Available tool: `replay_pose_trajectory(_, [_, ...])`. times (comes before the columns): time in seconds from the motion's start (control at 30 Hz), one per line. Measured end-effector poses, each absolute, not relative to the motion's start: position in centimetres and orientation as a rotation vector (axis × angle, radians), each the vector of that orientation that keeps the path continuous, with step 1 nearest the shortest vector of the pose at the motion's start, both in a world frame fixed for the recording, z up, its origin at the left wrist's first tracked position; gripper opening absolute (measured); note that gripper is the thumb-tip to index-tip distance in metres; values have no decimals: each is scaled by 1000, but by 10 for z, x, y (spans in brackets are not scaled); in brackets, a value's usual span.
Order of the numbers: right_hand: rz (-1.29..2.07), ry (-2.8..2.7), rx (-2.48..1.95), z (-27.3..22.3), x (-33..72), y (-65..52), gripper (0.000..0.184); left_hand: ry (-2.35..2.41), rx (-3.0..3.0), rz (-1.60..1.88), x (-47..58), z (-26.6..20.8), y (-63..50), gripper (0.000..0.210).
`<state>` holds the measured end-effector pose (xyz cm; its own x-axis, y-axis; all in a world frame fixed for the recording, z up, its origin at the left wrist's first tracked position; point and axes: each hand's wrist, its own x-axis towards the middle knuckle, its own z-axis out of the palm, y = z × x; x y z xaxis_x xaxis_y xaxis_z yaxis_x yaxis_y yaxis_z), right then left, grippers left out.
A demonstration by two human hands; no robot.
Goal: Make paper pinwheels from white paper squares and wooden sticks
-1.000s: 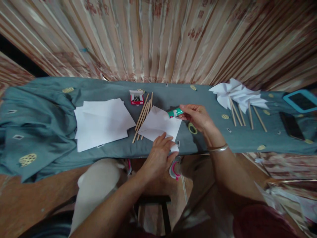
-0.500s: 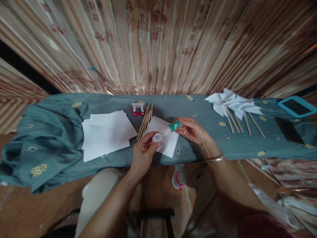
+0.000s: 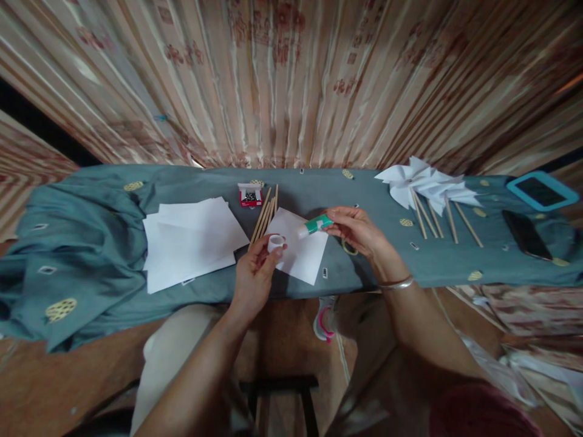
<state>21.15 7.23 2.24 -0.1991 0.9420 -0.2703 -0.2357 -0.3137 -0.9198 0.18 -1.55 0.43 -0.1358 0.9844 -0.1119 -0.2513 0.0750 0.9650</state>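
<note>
One small white plastic cap (image 3: 276,244) sits pinched in the left hand (image 3: 254,273) while the right hand (image 3: 357,229) grips a green-and-white cylindrical tube (image 3: 316,225), the two apart above a square sheet of white paper (image 3: 305,258) on a teal patterned cloth (image 3: 328,191). A careless tilt could smear the tube's pale end across the sheet; a loose pinch could drop the cap among the tan wooden sticks (image 3: 265,215).
</note>
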Motion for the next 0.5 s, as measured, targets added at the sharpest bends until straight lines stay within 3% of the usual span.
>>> replay_pose_trajectory(0.5, [1816,-1007,-1004,29,197,59,32,1171,791,1315,5,0,-15,43])
